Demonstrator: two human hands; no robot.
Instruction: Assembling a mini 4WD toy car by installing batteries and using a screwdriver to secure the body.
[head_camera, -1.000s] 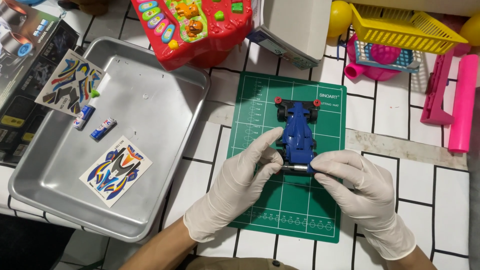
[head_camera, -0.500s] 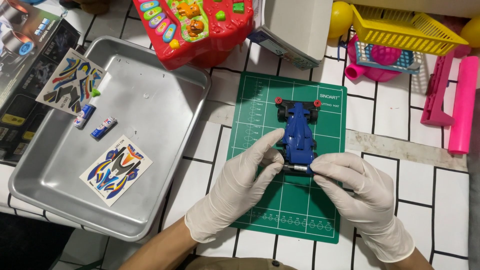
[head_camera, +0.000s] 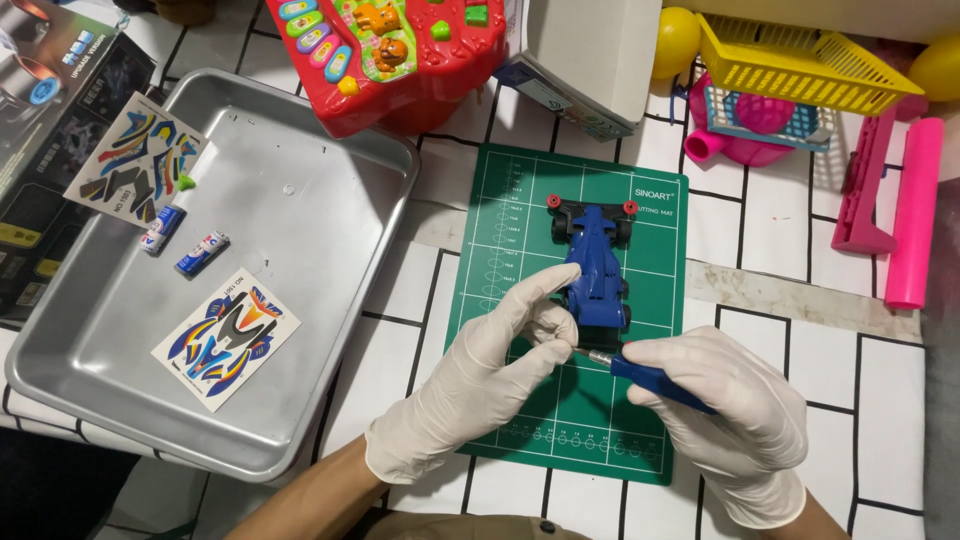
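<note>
Head view: left hand (head_camera: 475, 385) pinches the blue toy car (head_camera: 595, 275) on the green mat (head_camera: 510, 230); at 3 o'clock, right hand (head_camera: 725, 415) grips a blue-handled screwdriver (head_camera: 640, 373)

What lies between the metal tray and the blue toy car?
In the head view, between the metal tray and the blue toy car: bare white tiled tabletop, then the green cutting mat.
</note>
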